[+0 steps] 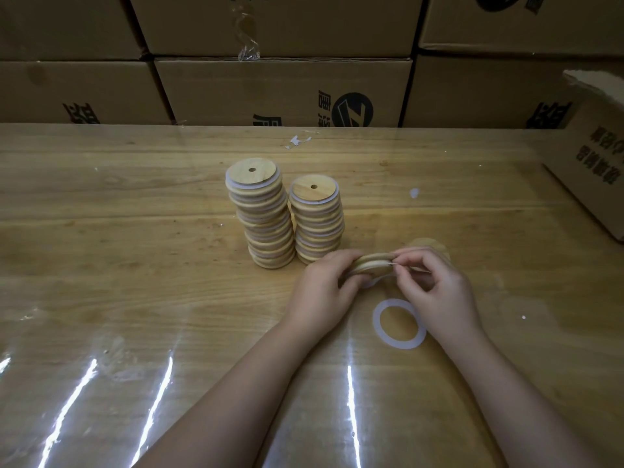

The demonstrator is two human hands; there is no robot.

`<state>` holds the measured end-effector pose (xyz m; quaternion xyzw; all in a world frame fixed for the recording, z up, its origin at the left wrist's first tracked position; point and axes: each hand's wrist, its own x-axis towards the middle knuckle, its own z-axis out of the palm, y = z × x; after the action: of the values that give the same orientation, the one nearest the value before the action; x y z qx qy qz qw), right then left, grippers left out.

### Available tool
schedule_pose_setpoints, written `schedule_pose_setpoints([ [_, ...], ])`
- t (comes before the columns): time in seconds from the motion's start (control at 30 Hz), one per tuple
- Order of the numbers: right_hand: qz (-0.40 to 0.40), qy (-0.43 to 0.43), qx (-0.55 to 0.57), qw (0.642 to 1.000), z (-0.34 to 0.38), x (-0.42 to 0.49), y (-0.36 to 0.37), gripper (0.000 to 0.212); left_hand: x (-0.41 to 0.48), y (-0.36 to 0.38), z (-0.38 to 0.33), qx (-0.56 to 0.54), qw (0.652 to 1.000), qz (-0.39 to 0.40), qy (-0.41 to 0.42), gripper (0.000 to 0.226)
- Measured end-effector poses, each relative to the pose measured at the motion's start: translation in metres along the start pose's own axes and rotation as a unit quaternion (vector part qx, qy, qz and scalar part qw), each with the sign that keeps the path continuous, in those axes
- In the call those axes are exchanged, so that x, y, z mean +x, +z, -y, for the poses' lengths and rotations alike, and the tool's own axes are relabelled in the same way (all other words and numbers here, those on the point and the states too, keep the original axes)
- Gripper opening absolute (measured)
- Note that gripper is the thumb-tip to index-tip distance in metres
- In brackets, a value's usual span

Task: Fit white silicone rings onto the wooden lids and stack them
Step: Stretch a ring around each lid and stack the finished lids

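Two stacks of wooden lids with white rings stand mid-table: a taller leaning stack and a shorter stack to its right. My left hand grips a wooden lid held edge-on just in front of the shorter stack. My right hand pinches a white silicone ring at the lid's right edge; the ring hangs partly below the lid. A loose white ring lies flat on the table under my right wrist. Another bare wooden lid lies behind my right hand, partly hidden.
The wooden table is covered with glossy clear film. Stacked cardboard boxes line the far edge. An open cardboard box sits at the right edge. Small white scraps lie near the back.
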<state>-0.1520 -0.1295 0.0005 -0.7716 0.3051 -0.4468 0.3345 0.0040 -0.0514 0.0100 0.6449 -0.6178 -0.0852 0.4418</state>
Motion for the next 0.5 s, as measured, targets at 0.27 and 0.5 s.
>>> schedule_pose_setpoints([
  [0.27, 0.010, 0.051, -0.015, 0.999, -0.0028, -0.0006, 0.0012, 0.014, 0.0004, -0.0018, -0.0021, -0.025, 0.999, -0.003, -0.020, 0.023],
  [0.5, 0.042, 0.109, 0.010, 0.993, -0.0031, -0.0012, 0.0003, 0.015, 0.0001, -0.0014, -0.0014, 0.006, 1.000, 0.000, -0.005, 0.026],
])
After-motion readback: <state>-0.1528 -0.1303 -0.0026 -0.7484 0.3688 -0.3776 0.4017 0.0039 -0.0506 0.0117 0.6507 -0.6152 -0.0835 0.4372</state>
